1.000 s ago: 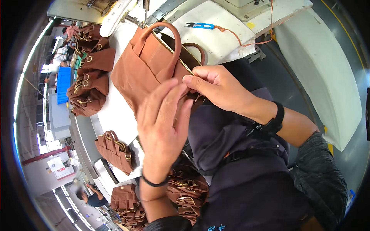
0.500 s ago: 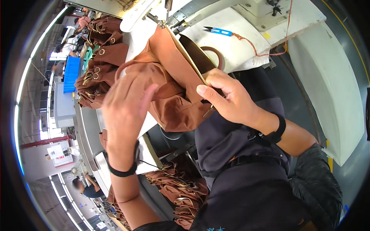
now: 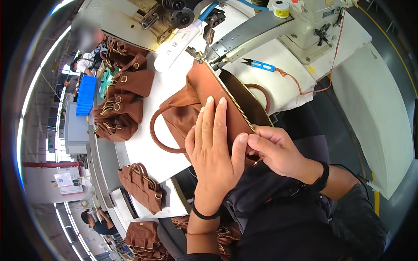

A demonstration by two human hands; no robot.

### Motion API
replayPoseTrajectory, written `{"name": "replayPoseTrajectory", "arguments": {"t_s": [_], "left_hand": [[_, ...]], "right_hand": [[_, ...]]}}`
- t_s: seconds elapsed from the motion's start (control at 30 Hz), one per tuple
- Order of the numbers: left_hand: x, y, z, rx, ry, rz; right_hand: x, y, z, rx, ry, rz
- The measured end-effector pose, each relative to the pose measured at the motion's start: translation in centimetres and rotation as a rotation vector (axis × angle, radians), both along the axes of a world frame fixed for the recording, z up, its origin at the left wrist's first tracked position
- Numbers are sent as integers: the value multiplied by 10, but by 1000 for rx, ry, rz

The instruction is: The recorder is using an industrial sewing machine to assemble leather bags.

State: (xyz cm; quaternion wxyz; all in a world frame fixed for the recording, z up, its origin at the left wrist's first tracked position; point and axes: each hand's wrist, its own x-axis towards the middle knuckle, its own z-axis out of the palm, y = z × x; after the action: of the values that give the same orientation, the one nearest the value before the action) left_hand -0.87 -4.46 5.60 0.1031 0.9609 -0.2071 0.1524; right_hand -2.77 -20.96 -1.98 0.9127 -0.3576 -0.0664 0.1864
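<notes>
A brown handbag (image 3: 204, 80) lies under the sewing machine's presser foot (image 3: 198, 55), its far end at the foot. A gold-toothed zipper (image 3: 237, 106) runs along its open top edge, and the dark lining shows beside it. My left hand (image 3: 213, 156) rests on the brown panel with fingers stretched out, thumb near my right fingertips. My right hand (image 3: 283, 152) pinches the near end of the bag's zippered edge. One round handle (image 3: 156, 135) loops out on the left, another (image 3: 263, 95) on the right. My hands hide part of the bag's near end.
Blue thread snips (image 3: 261, 65) on an orange cord lie right of the machine arm (image 3: 257, 35). Several brown bags (image 3: 135, 80) line the left side. Another bag (image 3: 141, 187) stands on the table's near left, beyond a white tabletop (image 3: 143, 150). A blue bin (image 3: 86, 95) stands farther left.
My left hand has come down from the bag's left side and now lies flat on its panel. My right hand still pinches the zippered edge. The view has shifted, showing more of the machine.
</notes>
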Motion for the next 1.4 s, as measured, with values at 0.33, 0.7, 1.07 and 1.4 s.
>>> {"name": "replayPoseTrajectory", "arguments": {"t_s": [0.33,0.7,1.07,1.4], "left_hand": [[1,0,-4,-42,1,22],[28,0,-11,-40,-42,64],[64,9,-17,-82,-97,28],[89,18,-22,-156,-121,-26]], "right_hand": [[3,-8,3,-146,-166,-35],[29,-2,-1,-140,-164,-67],[61,9,2,-160,-156,-92],[81,19,2,-155,-174,-133]]}}
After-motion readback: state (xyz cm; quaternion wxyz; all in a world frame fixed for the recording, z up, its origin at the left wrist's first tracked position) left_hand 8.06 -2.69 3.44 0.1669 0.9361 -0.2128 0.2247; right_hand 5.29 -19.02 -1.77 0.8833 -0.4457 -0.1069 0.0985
